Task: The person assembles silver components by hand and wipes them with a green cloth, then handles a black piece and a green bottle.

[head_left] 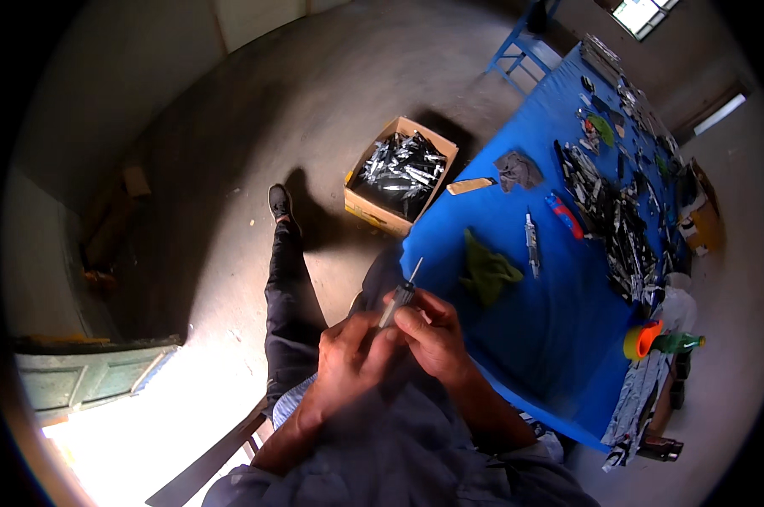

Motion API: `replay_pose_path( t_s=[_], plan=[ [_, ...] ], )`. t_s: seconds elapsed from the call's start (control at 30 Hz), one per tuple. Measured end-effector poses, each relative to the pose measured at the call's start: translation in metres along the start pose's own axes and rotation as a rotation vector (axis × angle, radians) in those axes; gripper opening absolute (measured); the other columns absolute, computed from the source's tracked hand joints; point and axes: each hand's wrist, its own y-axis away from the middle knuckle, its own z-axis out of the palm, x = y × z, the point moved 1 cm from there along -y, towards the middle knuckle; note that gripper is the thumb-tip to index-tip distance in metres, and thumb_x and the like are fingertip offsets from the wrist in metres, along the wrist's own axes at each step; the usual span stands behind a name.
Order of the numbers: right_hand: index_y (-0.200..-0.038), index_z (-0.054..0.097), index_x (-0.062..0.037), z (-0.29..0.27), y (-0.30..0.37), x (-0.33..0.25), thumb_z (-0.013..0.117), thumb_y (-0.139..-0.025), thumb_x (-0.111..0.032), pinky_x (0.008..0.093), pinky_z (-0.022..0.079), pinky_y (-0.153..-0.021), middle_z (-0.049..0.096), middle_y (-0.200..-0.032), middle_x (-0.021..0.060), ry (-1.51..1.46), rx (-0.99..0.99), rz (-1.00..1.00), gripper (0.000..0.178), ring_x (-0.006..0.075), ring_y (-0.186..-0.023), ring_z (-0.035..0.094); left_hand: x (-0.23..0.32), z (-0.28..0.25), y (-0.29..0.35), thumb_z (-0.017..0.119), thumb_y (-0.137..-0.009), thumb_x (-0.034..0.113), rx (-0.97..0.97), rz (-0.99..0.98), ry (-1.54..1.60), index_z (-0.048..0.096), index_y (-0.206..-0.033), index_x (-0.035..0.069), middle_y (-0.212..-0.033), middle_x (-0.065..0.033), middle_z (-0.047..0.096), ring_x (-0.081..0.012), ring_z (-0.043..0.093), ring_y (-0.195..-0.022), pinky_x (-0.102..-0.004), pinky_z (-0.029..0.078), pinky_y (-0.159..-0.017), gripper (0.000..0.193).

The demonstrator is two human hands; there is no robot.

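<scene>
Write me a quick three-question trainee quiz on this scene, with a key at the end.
1. What do the left hand and right hand hold together?
2. True or false: the cardboard box contains a heap of dark and silvery pieces.
3. Which lies closest to the hands on the blue cover?
A) grey cloth
B) green cloth
C) red-and-blue object

Key:
1. A slender tool with a thin tip pointing away from the person.
2. True.
3. B.
</scene>
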Motion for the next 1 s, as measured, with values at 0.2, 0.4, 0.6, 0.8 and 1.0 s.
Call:
replay_pose_path(
  t_s=[0.2, 0.4, 0.6, 0.8, 1.0],
  plan=[
    [-0.12, 0.066, 0.0015, -0.025, 0.021, -0.016, 0.066, -0.101, -0.023, 0.025, 0.047, -0.071, 0.065, -0.095, 0.0006, 0.001, 0.06, 0.024, 0.031, 0.0075, -0.081, 0.057, 0.018, 0.021, 0.0, 0.071, -0.092, 0.014, -0.079, 0.086, -0.11, 0.066, -0.097, -0.002, -0.077, -0.0148, 0.071, -0.0244, 0.071, -0.066, -0.0324, 0.055, -0.062, 0.017],
    [-0.121, 0.067, 0.0005, -0.054, 0.051, -0.016, 0.063, -0.104, -0.024, 0.0249, 0.047, -0.08, 0.065, -0.098, -0.0007, 0.003, 0.192, -0.118, 0.031, 0.007, -0.088, 0.058, 0.03, 0.059, -0.001, 0.071, -0.093, 0.016, -0.199, 0.098, -0.204, 0.067, -0.098, -0.002, -0.078, -0.0144, 0.071, -0.021, 0.071, -0.067, -0.0329, 0.055, -0.063, 0.019],
    [-0.123, 0.067, -0.0002, -0.08, 0.077, -0.037, 0.058, -0.106, -0.023, 0.0258, 0.048, -0.083, 0.066, -0.101, 0.0002, 0.01, 0.325, -0.238, 0.03, 0.0073, -0.091, 0.058, 0.043, 0.112, -0.02, 0.07, -0.097, 0.014, -0.368, 0.068, -0.057, 0.07, -0.11, -0.002, -0.088, -0.0112, 0.074, -0.0134, 0.069, -0.077, -0.0284, 0.054, -0.067, 0.021],
    [-0.113, 0.067, -0.001, -0.15, 0.123, -0.057, 0.054, -0.108, -0.023, 0.0302, 0.054, -0.081, 0.068, -0.098, 0.0044, -0.063, 0.679, -0.327, 0.026, 0.012, -0.089, 0.064, 0.065, 0.143, -0.054, 0.079, -0.091, 0.023, -0.473, 0.261, -0.374, 0.069, -0.118, 0.001, -0.1, -0.0135, 0.074, -0.0186, 0.071, -0.077, -0.0317, 0.057, -0.068, 0.036],
    [-0.101, 0.067, 0.0012, -0.193, 0.192, -0.074, 0.065, -0.1, -0.02, 0.0305, 0.048, -0.066, 0.066, -0.081, 0.006, 0.717, 1.077, -0.319, 0.022, 0.0141, -0.072, 0.06, 0.014, 0.153, -0.11, 0.081, -0.085, 0.021, -0.318, 0.6, -0.726, 0.069, -0.119, 0.004, -0.11, -0.0156, 0.07, -0.0323, 0.072, -0.088, -0.0379, 0.059, -0.079, 0.04]
  ],
)
